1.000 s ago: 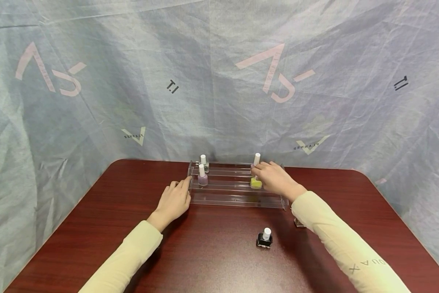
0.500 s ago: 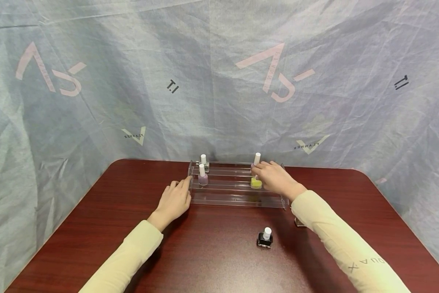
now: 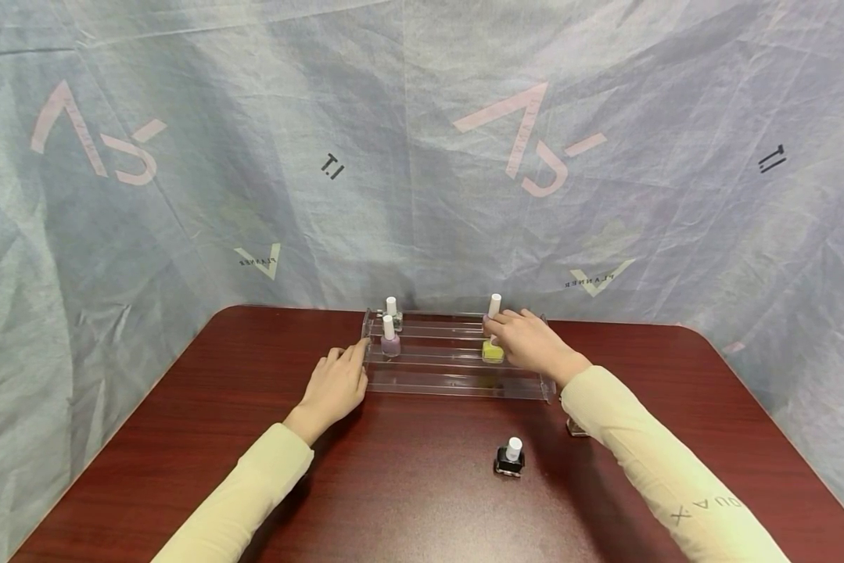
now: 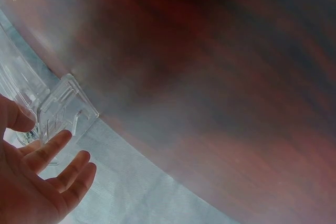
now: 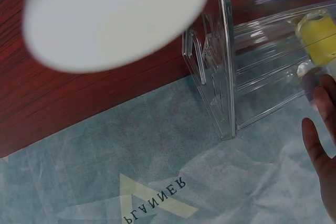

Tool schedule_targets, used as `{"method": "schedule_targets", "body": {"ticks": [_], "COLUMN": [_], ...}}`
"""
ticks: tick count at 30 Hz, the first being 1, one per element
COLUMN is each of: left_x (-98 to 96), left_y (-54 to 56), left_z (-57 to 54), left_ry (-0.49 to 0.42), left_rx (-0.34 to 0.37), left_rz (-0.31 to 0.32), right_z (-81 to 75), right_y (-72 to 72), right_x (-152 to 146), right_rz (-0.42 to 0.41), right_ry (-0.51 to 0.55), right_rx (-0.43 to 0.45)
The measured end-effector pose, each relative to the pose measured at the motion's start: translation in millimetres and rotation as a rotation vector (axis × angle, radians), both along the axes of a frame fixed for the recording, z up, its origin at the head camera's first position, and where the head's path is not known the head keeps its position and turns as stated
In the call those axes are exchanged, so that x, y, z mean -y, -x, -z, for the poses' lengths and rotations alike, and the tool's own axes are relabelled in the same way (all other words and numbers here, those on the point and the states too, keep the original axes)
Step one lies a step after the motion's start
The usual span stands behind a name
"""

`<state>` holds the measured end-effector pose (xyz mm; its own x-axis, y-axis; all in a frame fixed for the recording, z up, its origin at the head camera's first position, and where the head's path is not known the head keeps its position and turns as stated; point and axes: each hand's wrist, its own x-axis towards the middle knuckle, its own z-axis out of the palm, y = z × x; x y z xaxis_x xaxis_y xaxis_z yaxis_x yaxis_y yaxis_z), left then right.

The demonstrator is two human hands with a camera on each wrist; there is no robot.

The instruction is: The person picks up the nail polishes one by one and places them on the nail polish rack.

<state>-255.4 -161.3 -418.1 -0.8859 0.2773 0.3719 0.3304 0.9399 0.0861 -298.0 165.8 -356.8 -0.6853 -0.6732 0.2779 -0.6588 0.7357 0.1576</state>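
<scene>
the left hand [image 3: 333, 385] pinches the end of the clear, stepped plastic rack [image 3: 450, 381], likely to steady it; the right hand [image 3: 530, 342] seems clamped on the squat, white-capped yellow glass bottle [image 3: 493, 353] just beneath it, probably to hold it upright; a glossy red-brown wood-grained table [image 3: 407, 477] lies below both hands

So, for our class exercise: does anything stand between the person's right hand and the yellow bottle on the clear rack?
Nothing visible does. The right hand has its fingers at the top of the yellow bottle on the clear rack; the purple bottle stands behind it, not between them.
</scene>
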Motion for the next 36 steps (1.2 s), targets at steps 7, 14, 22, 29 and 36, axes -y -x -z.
{"method": "schedule_targets", "body": {"ticks": [7,14,22,29,36], "left_x": [1.0,1.5,1.5,1.1,0.9], "left_y": [1.2,2.0,2.4,1.9,1.5], "left_z": [2.4,3.5,4.2,3.0,1.2], "left_ry": [0.008,0.008,0.010,0.006,0.005], "left_rx": [0.000,-0.001,-0.015,-0.017,-0.002], "left_rz": [0.004,0.001,0.004,0.004,-0.001], "right_z": [-0.5,-1.5,-8.3,-15.2,-16.8], "right_y": [0.4,1.8,-0.7,-5.0,-9.7], "right_x": [1,1,-1,-5,-10], "right_rz": [-0.003,-0.021,-0.020,-0.040,-0.070], "right_ry": [-0.003,0.006,0.025,0.063,0.070], "right_rx": [-0.016,-0.046,-0.053,-0.081,-0.167]}}
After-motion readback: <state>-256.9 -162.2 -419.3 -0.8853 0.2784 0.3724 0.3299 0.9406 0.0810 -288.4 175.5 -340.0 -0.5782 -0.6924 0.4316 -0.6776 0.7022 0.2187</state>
